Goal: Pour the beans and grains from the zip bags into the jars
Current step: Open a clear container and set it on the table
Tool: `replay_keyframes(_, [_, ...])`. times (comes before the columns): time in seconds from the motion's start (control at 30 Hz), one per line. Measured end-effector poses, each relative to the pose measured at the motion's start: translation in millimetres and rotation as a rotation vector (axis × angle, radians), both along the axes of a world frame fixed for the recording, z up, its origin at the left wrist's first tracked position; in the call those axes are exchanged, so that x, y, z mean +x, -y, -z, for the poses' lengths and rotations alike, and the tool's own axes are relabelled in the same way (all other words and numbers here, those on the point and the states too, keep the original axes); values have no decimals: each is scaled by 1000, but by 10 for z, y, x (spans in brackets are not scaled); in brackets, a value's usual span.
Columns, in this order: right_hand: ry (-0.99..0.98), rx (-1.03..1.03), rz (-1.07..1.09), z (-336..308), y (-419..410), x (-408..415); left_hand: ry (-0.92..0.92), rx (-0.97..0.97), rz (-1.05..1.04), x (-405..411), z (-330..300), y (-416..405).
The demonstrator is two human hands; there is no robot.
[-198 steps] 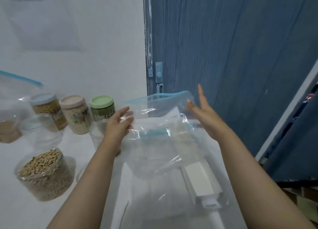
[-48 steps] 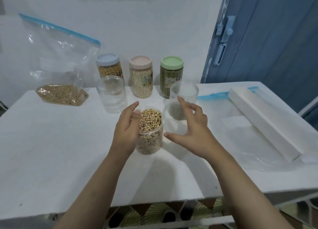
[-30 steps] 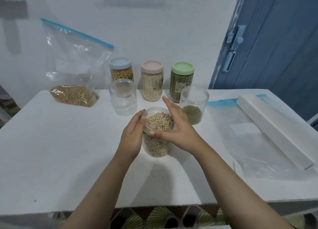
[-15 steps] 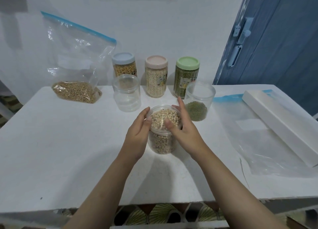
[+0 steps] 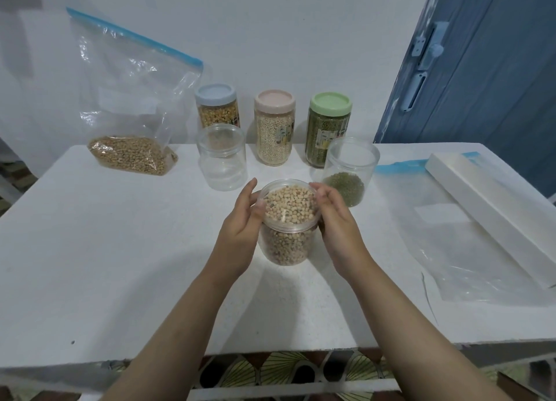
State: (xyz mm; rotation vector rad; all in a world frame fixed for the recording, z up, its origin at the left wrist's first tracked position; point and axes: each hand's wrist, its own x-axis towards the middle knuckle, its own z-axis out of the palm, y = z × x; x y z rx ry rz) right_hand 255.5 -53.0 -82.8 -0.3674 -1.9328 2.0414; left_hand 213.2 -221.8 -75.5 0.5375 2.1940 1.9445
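White table (image 5: pixel 105 250) seen from above, with the bean-filled jar (image 5: pixel 287 232) at its centre as landmark. Far to the left and behind the jar, a zip bag (image 5: pixel 132 105) with a blue seal stands against the wall, a layer of tan grains in its bottom. Behind the jar and slightly left, an empty clear jar (image 5: pixel 222 159) stands open; behind that, a blue-lidded jar (image 5: pixel 216 105) of yellow grains. Directly behind the landmark, a pink-lidded jar (image 5: pixel 274 126) of pale grains. The left hand (image 5: pixel 240 232) cups the left side of the bean-filled jar, fingers curled round its wall and thumb at the rim; the right hand (image 5: pixel 337 223) cups the right side likewise, fingers curled round the far edge of the rim. The jar is open, filled nearly to the top with pale beans; whether its base touches the table cannot be told. Behind and to the right, a green-lidded jar (image 5: pixel 329 126) of green beans, and in front of it an open clear jar (image 5: pixel 350 172) holding a shallow layer of green beans. Far right, an empty zip bag (image 5: pixel 445 238) lies flat, with a long white box (image 5: pixel 493 211) lying on its far edge.
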Motion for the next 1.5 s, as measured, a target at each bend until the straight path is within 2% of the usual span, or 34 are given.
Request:
replay_keyframes(0.13, [6, -30, -19, -2, -22, -8, 17, -4, 71, -1, 4, 20])
replay_keyframes(0.27, [20, -43, -24, 6, -29, -4, 13, 13, -7, -66, 96, 41])
replay_keyframes(0.47, [-2, -41, -41, 5, -42, 3, 13, 11, 33, -1, 46, 16])
replay_keyframes(0.63, [16, 10, -150, 13, -116, 48, 34, -21, 57, -47, 73, 62])
replay_keyframes(0.73, [52, 89, -347, -12, -188, 136, 32, -50, 107, -38, 93, 84])
replay_keyframes(0.83, [55, 175, -449, -35, -256, 194, 9, -60, 116, -29, 95, 78])
replay_keyframes(1.07, [-1, 215, -365, -82, -281, 185, -5, -60, 181, -79, 87, 73])
replay_keyframes(1.23, [37, 183, -377, -111, -225, 183, 14, -24, 136, -66, 148, 56])
replay_keyframes(1.5, [11, 144, -135, 23, -65, -65, 116, 144, 56, -139, 182, -239])
